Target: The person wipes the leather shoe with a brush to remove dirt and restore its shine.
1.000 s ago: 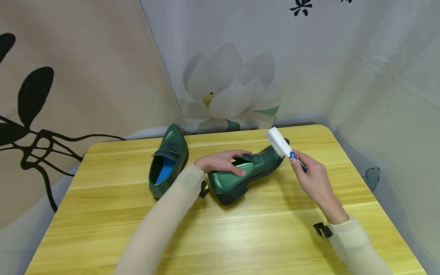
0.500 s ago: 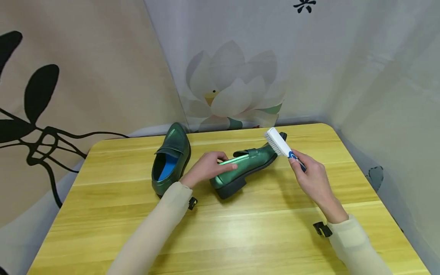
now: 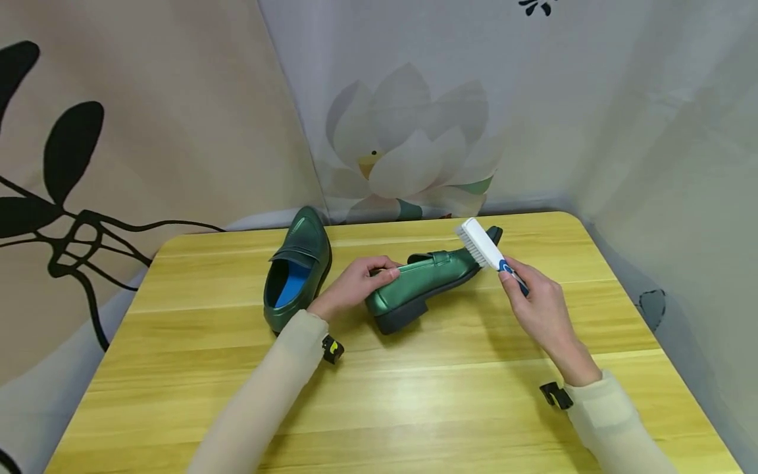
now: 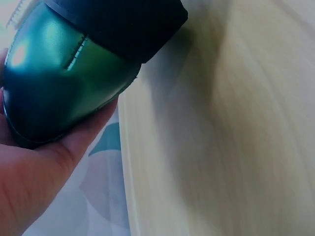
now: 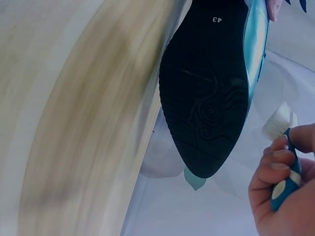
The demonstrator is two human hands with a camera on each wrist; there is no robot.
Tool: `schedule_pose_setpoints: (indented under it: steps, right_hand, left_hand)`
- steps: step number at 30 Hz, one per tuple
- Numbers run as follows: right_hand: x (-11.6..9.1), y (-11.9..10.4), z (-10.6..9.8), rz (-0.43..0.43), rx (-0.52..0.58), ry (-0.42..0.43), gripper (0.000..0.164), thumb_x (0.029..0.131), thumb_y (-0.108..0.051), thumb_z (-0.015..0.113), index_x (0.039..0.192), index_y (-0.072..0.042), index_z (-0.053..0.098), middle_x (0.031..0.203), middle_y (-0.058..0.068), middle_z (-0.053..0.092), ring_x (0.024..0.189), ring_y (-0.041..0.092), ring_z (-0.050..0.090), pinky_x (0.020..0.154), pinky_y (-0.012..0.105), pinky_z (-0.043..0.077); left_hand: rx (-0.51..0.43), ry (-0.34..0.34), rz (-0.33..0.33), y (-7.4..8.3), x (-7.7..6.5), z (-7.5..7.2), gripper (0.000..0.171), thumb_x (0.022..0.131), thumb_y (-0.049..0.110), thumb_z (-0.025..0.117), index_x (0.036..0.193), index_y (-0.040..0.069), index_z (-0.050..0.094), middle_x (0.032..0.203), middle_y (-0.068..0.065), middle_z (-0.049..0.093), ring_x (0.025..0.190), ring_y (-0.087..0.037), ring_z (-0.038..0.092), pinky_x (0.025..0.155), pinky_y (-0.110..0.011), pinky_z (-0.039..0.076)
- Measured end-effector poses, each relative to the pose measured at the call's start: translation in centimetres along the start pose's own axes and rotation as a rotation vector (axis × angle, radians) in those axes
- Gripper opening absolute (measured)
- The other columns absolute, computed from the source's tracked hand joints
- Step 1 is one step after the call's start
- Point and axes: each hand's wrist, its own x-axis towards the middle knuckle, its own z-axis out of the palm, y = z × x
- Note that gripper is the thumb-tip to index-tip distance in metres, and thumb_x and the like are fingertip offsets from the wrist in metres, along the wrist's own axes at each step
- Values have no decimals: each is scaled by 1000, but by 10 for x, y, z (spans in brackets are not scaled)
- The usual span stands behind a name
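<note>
My left hand (image 3: 357, 284) grips a shiny green loafer (image 3: 435, 276) by the collar near its heel, thumb on the outer side and fingers toward the opening. In the left wrist view the green heel counter (image 4: 64, 78) fills the palm above a black block heel (image 4: 142, 24). The loafer is tilted, its black sole (image 5: 206, 98) facing the right wrist camera. My right hand (image 3: 541, 313) holds a white scrub brush (image 3: 481, 243) by its blue-and-white handle (image 5: 285, 191); in the head view the bristles overlap the toe.
The matching green loafer (image 3: 304, 240), with a blue insole (image 3: 294, 283), stands at the back left of the wooden table (image 3: 462, 395). Behind the table's back edge hangs a pale curtain (image 3: 592, 131) printed with a lotus.
My left hand has drawn back from across the shoe's opening to its heel end, now gripping the collar. The loafer has tilted, showing more of its side. My right hand and brush stay nearly still.
</note>
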Motion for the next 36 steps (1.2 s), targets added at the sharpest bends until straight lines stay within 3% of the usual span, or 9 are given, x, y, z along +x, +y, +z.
schedule_pose_setpoints:
  steps: [5, 9, 13, 17, 23, 27, 30, 36]
  right_hand:
    - [0, 0, 0, -7, -8, 26, 35, 105, -14, 61, 134, 5, 65, 95, 18, 69, 61, 19, 48, 51, 23, 36]
    - [0, 0, -1, -14, -2, 23, 35, 105, -13, 62, 135, 6, 65, 105, 22, 71, 65, 21, 50, 52, 23, 37]
    - [-1, 0, -2, -10, -2, 10, 36, 105, -13, 62, 135, 6, 64, 105, 23, 71, 61, 19, 48, 50, 24, 37]
    - [-5, 0, -2, -27, -16, -8, 36, 104, -11, 63, 135, 6, 64, 103, 22, 71, 59, 18, 47, 48, 26, 38]
    - [-13, -7, 5, -167, -55, -72, 36, 98, -5, 70, 132, 5, 67, 92, 12, 70, 62, 14, 49, 53, 27, 41]
    - [-17, -16, 14, -303, -80, -134, 39, 92, -5, 76, 131, -1, 70, 82, 0, 62, 61, 8, 44, 52, 25, 39]
    - [-19, -22, 21, -387, -102, -172, 42, 88, -8, 80, 129, -4, 72, 86, -1, 64, 66, 9, 48, 55, 26, 42]
    - [-21, -24, 26, -408, -127, -210, 43, 89, -11, 81, 131, -5, 71, 88, 1, 66, 69, 11, 51, 57, 27, 44]
  left_hand:
    - [-119, -32, -3, 1, 9, 2, 23, 109, 27, 56, 108, 8, 69, 107, -6, 63, 100, -23, 55, 83, -34, 44]
    - [-157, -44, -1, 0, 17, 5, 23, 109, 26, 56, 106, 7, 67, 100, -4, 59, 96, -21, 52, 80, -32, 42]
    - [-134, -38, -9, -2, 22, 7, 22, 109, 25, 56, 103, 6, 67, 99, -3, 59, 96, -19, 51, 82, -33, 40]
    - [-35, -36, -8, -3, 23, 9, 25, 109, 26, 55, 101, 7, 68, 102, -3, 62, 96, -19, 52, 84, -32, 41]
    - [63, -22, -7, -4, 18, 11, 32, 112, 23, 46, 120, 0, 67, 116, -12, 65, 109, -25, 57, 97, -38, 45]
    - [60, 7, -24, -12, 15, 11, 35, 112, 21, 43, 130, -1, 63, 124, -14, 64, 117, -26, 56, 105, -42, 43]
    - [34, 13, -34, -15, 14, 12, 34, 112, 22, 44, 131, 0, 63, 124, -14, 64, 116, -26, 55, 104, -41, 42]
    - [-3, 20, -31, -11, 13, 17, 36, 112, 19, 45, 136, -2, 63, 132, -16, 64, 128, -28, 55, 112, -44, 40]
